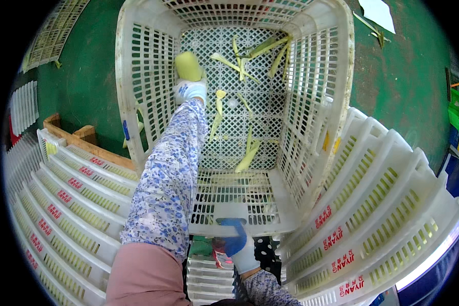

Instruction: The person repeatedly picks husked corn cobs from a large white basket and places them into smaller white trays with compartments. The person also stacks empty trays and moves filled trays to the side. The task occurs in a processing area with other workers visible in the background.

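A large white plastic crate (122, 61) with lattice walls stands before me, its open top facing up. Inside its left side, my left hand (191, 91), in a white glove, is closed round a stubby, pale green, rounded vegetable piece (187, 66). Its exact kind I cannot make out. Several pale green leaf strips (247, 159) lie scattered over the lattice bottom. At the near rim, by the handle slot, my right hand (237, 242) grips the crate; its glove is white with blue-coated fingers, some of them partly hidden.
White slatted crates stand stacked at left (71, 194) and right (377, 224), close to both arms. A wooden frame (89, 145) lies left of the big crate. On the green floor (403, 71) at upper right are a white sheet (378, 14) and leaf scraps.
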